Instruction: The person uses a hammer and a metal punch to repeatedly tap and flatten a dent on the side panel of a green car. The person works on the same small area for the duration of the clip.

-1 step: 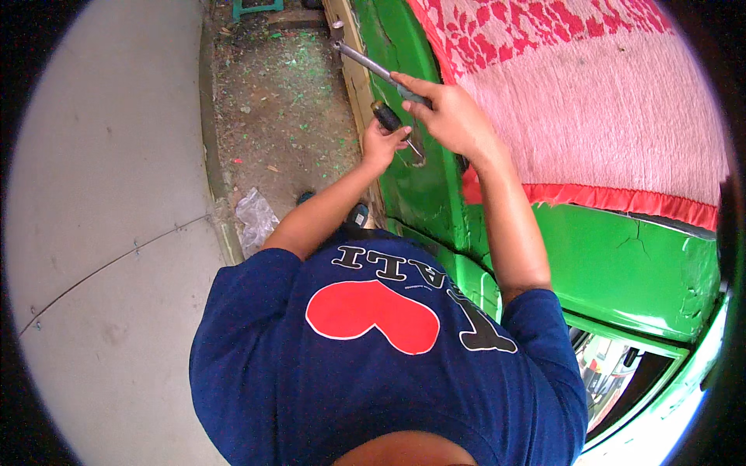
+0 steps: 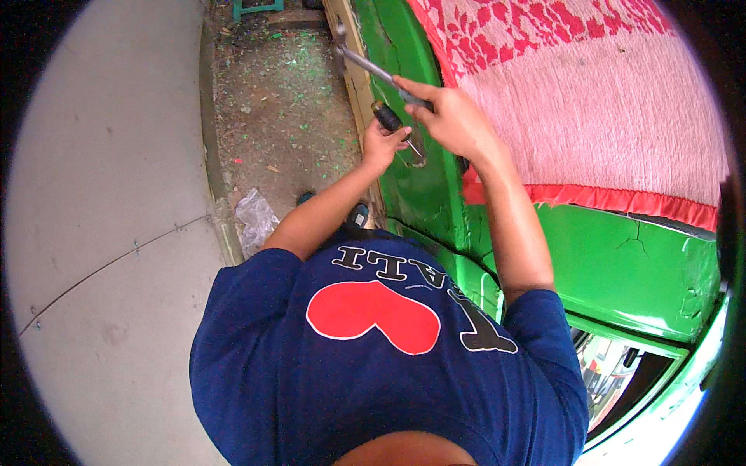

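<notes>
My left hand (image 2: 382,146) is closed on a screwdriver (image 2: 388,116) with a dark handle. Its thin metal shaft slants down to the right, with the tip at a worn, chipped patch (image 2: 419,161) on the green vehicle body (image 2: 435,186). In my right hand (image 2: 451,116) is a hammer (image 2: 369,66) with a grey metal shaft, gripped near the handle's end. The hammer's head is raised up and left of the screwdriver, apart from its handle end, and looks slightly blurred.
A pink and red patterned towel (image 2: 575,124) covers part of the vehicle at right. Left of it runs a debris-strewn dirt strip (image 2: 280,116) with a clear plastic bag (image 2: 255,221). A grey panelled surface (image 2: 116,194) fills the left side. A teal stool (image 2: 258,8) stands at the far end.
The hammer's head has shifted slightly down and to the right, with my right hand moving a little. The left hand and screwdriver stay in place.
</notes>
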{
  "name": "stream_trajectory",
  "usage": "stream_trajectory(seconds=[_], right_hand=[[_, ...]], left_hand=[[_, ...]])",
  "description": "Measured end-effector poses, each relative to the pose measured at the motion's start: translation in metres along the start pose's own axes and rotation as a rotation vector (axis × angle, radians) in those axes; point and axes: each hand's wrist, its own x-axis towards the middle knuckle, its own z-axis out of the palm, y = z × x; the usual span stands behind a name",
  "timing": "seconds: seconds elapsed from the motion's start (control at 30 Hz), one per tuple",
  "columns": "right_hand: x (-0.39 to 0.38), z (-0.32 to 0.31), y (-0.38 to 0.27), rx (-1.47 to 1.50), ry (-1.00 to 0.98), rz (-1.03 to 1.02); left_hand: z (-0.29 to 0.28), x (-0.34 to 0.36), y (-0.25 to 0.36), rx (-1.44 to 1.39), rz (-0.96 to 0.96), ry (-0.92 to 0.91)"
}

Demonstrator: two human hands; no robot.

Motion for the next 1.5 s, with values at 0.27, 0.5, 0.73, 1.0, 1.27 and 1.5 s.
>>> stream_trajectory(seconds=[0.27,0.5,0.73,1.0,1.27,1.5], right_hand=[[-0.015,-0.011,0.016,0.049,0.071,0.033],[-0.022,-0.006,0.030,0.171,0.212,0.085],[-0.027,-0.005,0.024,0.205,0.161,0.137],[-0.027,-0.006,0.025,0.204,0.159,0.138],[-0.014,0.005,0.044,0.128,0.143,0.037],[-0.008,0.004,0.042,0.126,0.125,0.027]], left_hand=[[-0.006,0.010,-0.009,0.154,-0.002,-0.095],[-0.009,0.016,0.001,-0.032,-0.008,0.047],[-0.009,0.015,-0.005,-0.039,-0.014,0.025],[-0.005,0.007,-0.004,-0.029,-0.032,0.023],[0.002,0.007,0.001,-0.024,-0.031,0.037],[0.004,0.010,0.008,-0.021,0.001,-0.002]])
